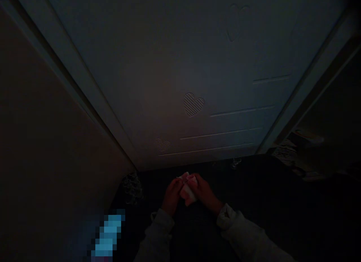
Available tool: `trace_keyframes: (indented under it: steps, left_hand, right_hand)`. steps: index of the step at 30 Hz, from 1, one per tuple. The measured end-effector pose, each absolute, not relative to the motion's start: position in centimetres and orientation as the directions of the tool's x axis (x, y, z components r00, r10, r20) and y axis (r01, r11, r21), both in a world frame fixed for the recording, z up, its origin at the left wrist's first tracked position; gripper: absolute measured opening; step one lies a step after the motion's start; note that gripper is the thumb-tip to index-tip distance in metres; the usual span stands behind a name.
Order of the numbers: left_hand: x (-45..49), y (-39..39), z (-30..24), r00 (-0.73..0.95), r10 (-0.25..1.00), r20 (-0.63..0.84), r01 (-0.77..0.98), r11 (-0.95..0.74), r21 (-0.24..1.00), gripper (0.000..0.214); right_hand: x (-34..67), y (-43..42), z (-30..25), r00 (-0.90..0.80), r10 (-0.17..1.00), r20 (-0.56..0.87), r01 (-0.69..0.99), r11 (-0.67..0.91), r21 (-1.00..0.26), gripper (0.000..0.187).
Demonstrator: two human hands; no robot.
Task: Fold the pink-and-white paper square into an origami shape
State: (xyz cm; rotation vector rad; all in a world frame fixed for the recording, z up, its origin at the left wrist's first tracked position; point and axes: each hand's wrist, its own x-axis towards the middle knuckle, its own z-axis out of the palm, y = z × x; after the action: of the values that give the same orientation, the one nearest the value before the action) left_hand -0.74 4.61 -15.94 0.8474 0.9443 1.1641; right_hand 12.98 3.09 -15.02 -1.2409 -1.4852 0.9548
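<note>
Dim scene, seen from above. A broad pale door (141,58) fills most of the view, set in a frame. A brownish wall (36,141) takes up the left side. Below the door spreads a nearly black surface (194,232); whether it is floor or desk cannot be told. Two light grey sleeves reach in from the bottom edge, the right sleeve (248,232) showing more than the left sleeve (156,235). At lower left glows a blue pixelated patch (108,235), its content hidden. Blurry clutter (296,153) lies in shadow at the right, beyond the door frame.

The bare left hand (172,194) and right hand (204,190) meet near the lower middle. The grip of each is closed around a small pink-and-white bundle (188,192) (cloth or paper, too dim to say), which sits between them in front of the door's bottom edge. A shiny, crinkled heap (132,188) lies to their left, by the door's lower corner. Pressed into the door are a striped heart (194,104) and a smaller striped heart (162,144). Smallest is a glinting scrap (235,163) at the door's foot.
</note>
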Motion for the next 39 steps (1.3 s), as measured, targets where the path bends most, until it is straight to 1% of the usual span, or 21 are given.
trace_keyframes:
  steps: [4, 7, 9, 12, 15, 20, 24, 27, 29, 32, 39]
  left_hand:
    - [-0.7, 4.4, -15.7, 0.158, 0.973, -0.167, -0.373, 0.215, 0.903, 0.030]
    - [-0.7, 4.2, -15.4, 0.176, 0.968, -0.178, -0.346, 0.230, 0.910, 0.039]
    - [-0.7, 4.1, -15.3, 0.187, 0.969, -0.163, -0.326, 0.217, 0.920, 0.041]
    - [-0.6, 4.1, -15.4, 0.206, 0.968, -0.142, -0.330, 0.205, 0.921, 0.037]
    - [-0.6, 4.3, -15.8, 0.176, 0.970, -0.167, -0.328, 0.218, 0.919, 0.034]
    - [-0.7, 4.7, -16.1, 0.090, 0.981, -0.173, -0.353, 0.194, 0.915, 0.031]
    - [-0.7, 4.7, -16.0, 0.105, 0.979, -0.175, -0.351, 0.201, 0.914, 0.032]
    - [-0.6, 4.6, -15.8, 0.124, 0.976, -0.179, -0.368, 0.212, 0.905, 0.030]
    - [-0.6, 4.5, -15.7, 0.164, 0.971, -0.176, -0.385, 0.227, 0.894, 0.030]
    - [-0.6, 4.2, -15.4, 0.202, 0.966, -0.164, -0.359, 0.229, 0.905, 0.032]
    - [-0.9, 4.0, -15.7, 0.215, 0.964, -0.155, -0.318, 0.219, 0.922, 0.037]
  right_hand:
    - [13.0, 3.3, -15.6, -0.008, 0.980, 0.199, 0.251, 0.195, -0.948, 0.029]
    - [13.1, 3.5, -15.9, 0.017, 0.983, 0.183, 0.266, 0.172, -0.949, 0.034]
    - [13.1, 3.5, -16.1, 0.019, 0.985, 0.171, 0.263, 0.160, -0.952, 0.036]
    - [13.2, 3.5, -16.1, 0.029, 0.986, 0.165, 0.244, 0.153, -0.958, 0.036]
    - [13.2, 3.4, -15.9, 0.026, 0.988, 0.152, 0.249, 0.141, -0.958, 0.033]
    - [13.1, 3.2, -15.0, -0.043, 0.980, 0.193, 0.246, 0.198, -0.949, 0.026]
    - [13.0, 3.2, -14.9, -0.062, 0.978, 0.201, 0.247, 0.210, -0.946, 0.026]
    - [13.0, 3.3, -15.3, -0.045, 0.980, 0.191, 0.263, 0.197, -0.944, 0.027]
    - [13.1, 3.3, -15.5, -0.026, 0.983, 0.183, 0.264, 0.183, -0.947, 0.029]
    - [13.1, 3.3, -15.7, 0.003, 0.985, 0.173, 0.243, 0.167, -0.955, 0.033]
    - [13.0, 3.8, -16.5, 0.092, 0.985, 0.144, 0.199, 0.124, -0.972, 0.036]
